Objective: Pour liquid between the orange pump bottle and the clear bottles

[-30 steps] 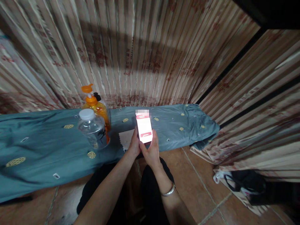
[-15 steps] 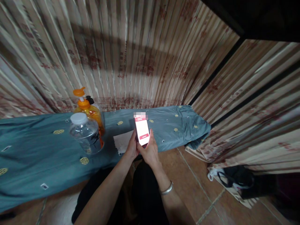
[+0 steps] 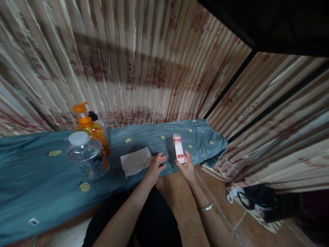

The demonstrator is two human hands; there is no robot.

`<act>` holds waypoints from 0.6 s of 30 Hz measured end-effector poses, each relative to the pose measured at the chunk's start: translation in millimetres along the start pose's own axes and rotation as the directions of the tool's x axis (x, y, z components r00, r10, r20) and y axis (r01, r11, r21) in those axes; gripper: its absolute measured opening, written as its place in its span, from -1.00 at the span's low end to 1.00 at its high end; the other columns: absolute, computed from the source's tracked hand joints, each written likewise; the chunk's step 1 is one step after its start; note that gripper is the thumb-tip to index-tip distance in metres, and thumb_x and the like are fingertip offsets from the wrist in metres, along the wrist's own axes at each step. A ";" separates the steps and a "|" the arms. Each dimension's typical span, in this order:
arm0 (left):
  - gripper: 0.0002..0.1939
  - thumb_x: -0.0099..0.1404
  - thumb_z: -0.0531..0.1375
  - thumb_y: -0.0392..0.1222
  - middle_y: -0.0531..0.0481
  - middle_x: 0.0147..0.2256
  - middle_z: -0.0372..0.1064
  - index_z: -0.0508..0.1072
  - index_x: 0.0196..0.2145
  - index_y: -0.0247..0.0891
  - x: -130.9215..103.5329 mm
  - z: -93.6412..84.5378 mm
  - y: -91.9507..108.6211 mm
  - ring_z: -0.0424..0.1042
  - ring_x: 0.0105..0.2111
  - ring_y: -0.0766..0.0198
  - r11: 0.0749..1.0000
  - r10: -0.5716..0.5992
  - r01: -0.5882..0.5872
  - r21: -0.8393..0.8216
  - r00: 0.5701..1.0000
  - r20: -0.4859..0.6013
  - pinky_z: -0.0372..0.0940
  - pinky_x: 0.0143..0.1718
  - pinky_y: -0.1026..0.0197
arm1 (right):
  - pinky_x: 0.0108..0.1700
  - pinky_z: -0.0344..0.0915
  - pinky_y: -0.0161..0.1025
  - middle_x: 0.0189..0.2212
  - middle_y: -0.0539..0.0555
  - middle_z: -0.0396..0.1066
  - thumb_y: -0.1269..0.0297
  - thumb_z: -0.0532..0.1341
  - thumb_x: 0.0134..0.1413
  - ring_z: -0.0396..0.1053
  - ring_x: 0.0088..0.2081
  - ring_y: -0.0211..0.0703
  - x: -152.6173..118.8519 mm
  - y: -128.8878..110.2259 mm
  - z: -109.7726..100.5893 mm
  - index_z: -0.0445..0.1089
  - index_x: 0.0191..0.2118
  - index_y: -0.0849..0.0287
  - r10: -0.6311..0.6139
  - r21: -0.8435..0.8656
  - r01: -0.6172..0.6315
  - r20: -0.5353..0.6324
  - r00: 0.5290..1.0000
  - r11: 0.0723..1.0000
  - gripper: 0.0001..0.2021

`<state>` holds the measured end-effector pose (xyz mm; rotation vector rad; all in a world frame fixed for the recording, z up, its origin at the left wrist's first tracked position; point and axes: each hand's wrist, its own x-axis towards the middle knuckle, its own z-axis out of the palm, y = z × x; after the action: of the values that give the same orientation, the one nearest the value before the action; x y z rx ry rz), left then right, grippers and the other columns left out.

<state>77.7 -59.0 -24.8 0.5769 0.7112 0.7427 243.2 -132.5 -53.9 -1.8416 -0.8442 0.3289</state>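
The right hand (image 3: 187,169) pinches the low end of the smartphone (image 3: 179,153), with the thumb on one side and fingers on the other. The left hand (image 3: 154,168) is open and holds nothing; the phone is at its two o'clock, the zigzag-edged cloth (image 3: 135,162) at nine. I can't tell if the phone touches the bedsheet (image 3: 144,133). A snug hold on its sides, thumb off the screen, should stop slips and wrong taps

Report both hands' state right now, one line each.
Left hand: open, fingers spread, holding nothing, beside the white cloth.
Right hand: closed on the lower end of the phone.
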 end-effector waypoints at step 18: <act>-0.65 0.36 0.25 0.04 -0.11 -0.14 0.53 0.49 -0.07 -0.29 -11.7 -9.0 -9.7 0.52 -0.08 0.09 0.972 -0.009 -0.019 0.235 0.993 0.116 0.32 0.12 -0.17 | 0.10 0.33 -0.07 0.11 0.56 0.42 0.21 0.37 0.03 0.43 0.16 0.25 157.6 73.7 -81.2 0.02 0.34 0.49 0.143 -0.699 -0.161 -0.084 0.986 0.697 -0.14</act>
<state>68.7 -71.8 -32.8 0.8324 0.6940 0.6271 431.9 -97.6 -60.8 -2.6435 -0.8679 0.0743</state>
